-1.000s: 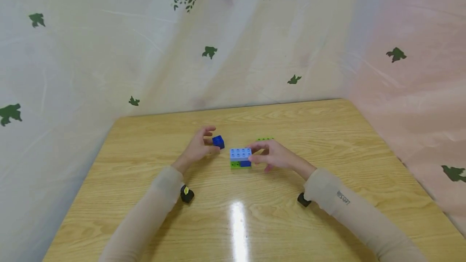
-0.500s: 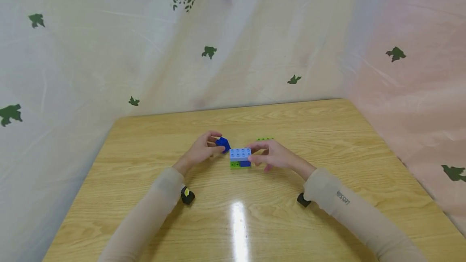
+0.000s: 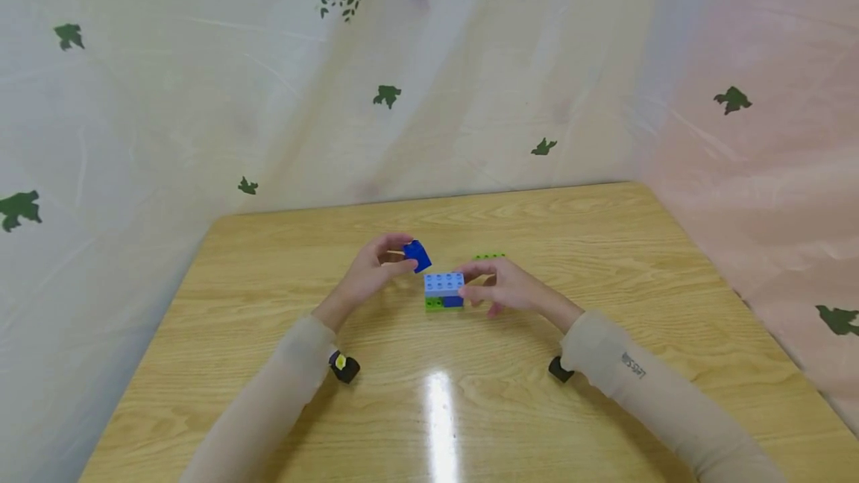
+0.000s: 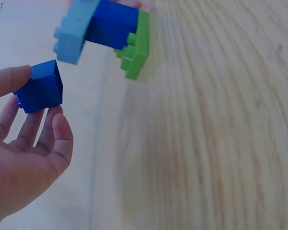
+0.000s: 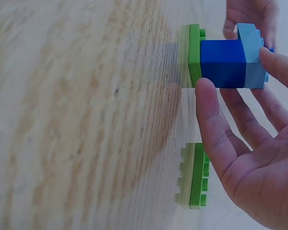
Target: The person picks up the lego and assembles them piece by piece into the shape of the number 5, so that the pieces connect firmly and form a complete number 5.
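Between thumb and fingers my left hand (image 3: 367, 272) pinches a dark blue building brick (image 3: 417, 256). It is tilted and raised off the table, its hollow underside partly seen in the left wrist view. Just right of it stands a small stack: a light blue brick (image 3: 444, 284) on top, a second dark blue brick (image 5: 222, 63) under its right part, and a thin green plate (image 5: 194, 55) at the bottom. Under the light blue brick's left end is a gap. My right hand (image 3: 510, 288) grips the stack from the right, its thumb on the light blue brick.
Another thin green plate (image 5: 196, 175) with studs lies on the table behind my right hand, mostly hidden in the head view. The wooden table (image 3: 302, 401) ends at a printed cloth backdrop (image 3: 429, 58). Black wrist devices (image 3: 345, 367) hang below both sleeves.
My left hand has gripped the dark blue brick, tipped it over and moved it up and right towards the stack. The right hand and the stack stay where they were.
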`<state>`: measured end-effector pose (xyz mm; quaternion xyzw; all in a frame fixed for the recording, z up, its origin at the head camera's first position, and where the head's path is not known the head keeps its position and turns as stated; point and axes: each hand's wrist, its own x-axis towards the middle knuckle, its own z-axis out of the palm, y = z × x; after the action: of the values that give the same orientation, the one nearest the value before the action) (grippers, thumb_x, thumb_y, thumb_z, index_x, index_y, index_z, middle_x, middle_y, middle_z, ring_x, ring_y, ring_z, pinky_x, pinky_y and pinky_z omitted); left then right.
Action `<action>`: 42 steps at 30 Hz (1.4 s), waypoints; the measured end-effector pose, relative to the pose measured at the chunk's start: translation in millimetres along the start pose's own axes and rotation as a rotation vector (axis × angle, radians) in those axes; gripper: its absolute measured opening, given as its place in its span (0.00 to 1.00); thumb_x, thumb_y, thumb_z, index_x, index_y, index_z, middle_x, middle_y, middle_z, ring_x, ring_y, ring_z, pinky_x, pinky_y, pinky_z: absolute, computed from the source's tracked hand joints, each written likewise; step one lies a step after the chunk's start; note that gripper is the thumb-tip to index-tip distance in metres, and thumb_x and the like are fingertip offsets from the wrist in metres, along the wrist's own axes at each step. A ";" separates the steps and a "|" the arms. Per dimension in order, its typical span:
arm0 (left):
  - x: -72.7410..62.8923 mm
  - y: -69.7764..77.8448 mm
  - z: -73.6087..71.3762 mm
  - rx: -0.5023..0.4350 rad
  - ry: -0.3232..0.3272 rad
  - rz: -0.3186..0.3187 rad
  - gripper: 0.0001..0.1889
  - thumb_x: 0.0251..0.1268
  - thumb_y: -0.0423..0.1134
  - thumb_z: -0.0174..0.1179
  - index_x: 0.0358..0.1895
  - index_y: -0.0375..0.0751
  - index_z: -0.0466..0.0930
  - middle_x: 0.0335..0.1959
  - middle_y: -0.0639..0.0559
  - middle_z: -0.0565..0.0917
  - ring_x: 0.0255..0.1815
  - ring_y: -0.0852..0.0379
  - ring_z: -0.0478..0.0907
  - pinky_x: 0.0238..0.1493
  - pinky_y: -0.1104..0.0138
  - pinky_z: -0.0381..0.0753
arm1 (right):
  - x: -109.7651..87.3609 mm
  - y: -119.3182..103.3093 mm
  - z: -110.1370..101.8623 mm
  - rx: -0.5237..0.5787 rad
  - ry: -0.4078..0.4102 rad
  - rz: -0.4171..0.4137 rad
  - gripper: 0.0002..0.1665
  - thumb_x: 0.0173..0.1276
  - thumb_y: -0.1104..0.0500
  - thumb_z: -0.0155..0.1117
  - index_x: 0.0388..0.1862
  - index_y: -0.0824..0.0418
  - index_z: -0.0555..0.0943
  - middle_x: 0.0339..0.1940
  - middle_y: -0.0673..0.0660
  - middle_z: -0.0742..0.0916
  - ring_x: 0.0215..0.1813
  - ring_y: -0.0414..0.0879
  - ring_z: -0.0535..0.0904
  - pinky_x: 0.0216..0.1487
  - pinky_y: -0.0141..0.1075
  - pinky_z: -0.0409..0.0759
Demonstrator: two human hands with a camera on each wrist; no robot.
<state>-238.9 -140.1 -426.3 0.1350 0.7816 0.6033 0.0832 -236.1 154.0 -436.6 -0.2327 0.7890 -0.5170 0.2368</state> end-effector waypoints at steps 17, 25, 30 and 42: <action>-12.6 29.5 7.9 -0.030 -0.131 0.167 0.24 0.66 0.33 0.69 0.63 0.41 0.74 0.57 0.44 0.80 0.57 0.40 0.78 0.56 0.53 0.81 | -0.2 1.6 -1.8 0.001 0.004 0.013 0.30 0.71 0.48 0.69 0.68 0.55 0.77 0.58 0.59 0.82 0.46 0.59 0.85 0.34 0.50 0.88; -14.2 27.4 10.3 -0.004 -0.162 0.166 0.27 0.64 0.32 0.70 0.66 0.41 0.75 0.56 0.45 0.81 0.55 0.45 0.78 0.54 0.55 0.81 | -0.4 2.5 -2.3 0.000 0.000 0.003 0.30 0.72 0.48 0.69 0.69 0.56 0.77 0.59 0.59 0.81 0.46 0.58 0.85 0.34 0.50 0.88; -15.3 25.2 13.0 -0.001 -0.170 0.152 0.30 0.64 0.31 0.70 0.70 0.40 0.72 0.56 0.44 0.81 0.55 0.46 0.79 0.54 0.57 0.82 | -0.5 1.4 -1.4 -0.010 -0.002 0.006 0.30 0.71 0.47 0.69 0.69 0.55 0.76 0.59 0.59 0.81 0.46 0.57 0.85 0.33 0.50 0.88; -14.2 19.9 13.8 0.013 -0.197 0.156 0.26 0.66 0.33 0.69 0.67 0.40 0.75 0.58 0.46 0.82 0.57 0.47 0.78 0.55 0.56 0.82 | 0.0 0.7 -0.3 -0.011 -0.003 0.008 0.30 0.72 0.48 0.69 0.69 0.56 0.76 0.59 0.59 0.81 0.45 0.57 0.85 0.33 0.50 0.88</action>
<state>-219.1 -127.1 -411.2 0.2544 0.7608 0.5866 0.1114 -236.4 154.4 -437.2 -0.2318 0.7924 -0.5112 0.2389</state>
